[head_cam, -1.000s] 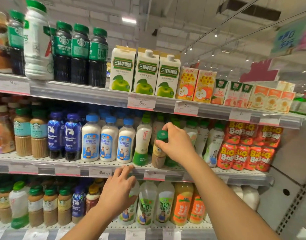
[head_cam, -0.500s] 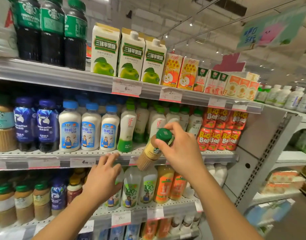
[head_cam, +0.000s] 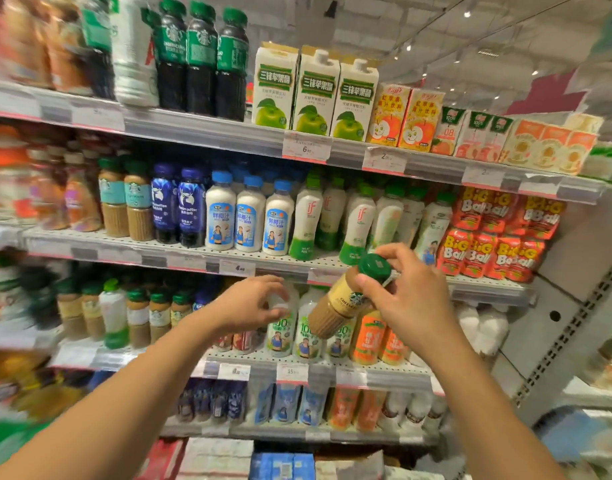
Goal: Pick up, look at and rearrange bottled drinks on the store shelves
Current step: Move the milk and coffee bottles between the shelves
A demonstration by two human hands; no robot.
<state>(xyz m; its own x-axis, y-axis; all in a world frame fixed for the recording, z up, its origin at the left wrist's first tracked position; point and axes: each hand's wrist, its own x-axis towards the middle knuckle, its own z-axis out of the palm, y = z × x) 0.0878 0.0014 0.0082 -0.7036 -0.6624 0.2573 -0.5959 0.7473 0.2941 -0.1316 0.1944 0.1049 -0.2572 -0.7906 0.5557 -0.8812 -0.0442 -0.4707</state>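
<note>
My right hand (head_cam: 412,299) grips a tan coffee bottle (head_cam: 339,306) with a green cap by its neck. The bottle is tilted, base down-left, held in the air in front of the shelves. My left hand (head_cam: 249,303) reaches to the third shelf and its fingers curl around the top of a white juice bottle (head_cam: 280,327) standing there. Whether it truly grips that bottle is unclear. Matching tan coffee bottles (head_cam: 140,209) stand on the second shelf at the left.
Shelves full of drinks fill the view: dark coffee bottles (head_cam: 200,60) and apple cartons (head_cam: 315,95) on top, white bottles (head_cam: 249,216) and red pouches (head_cam: 498,237) in the middle, orange bottles (head_cam: 367,337) lower. A grey upright panel (head_cam: 567,299) bounds the right side.
My right hand has pulled the coffee bottle off the middle shelf, lowered it and tilted it. My left hand has moved right onto the white juice bottle's top.
</note>
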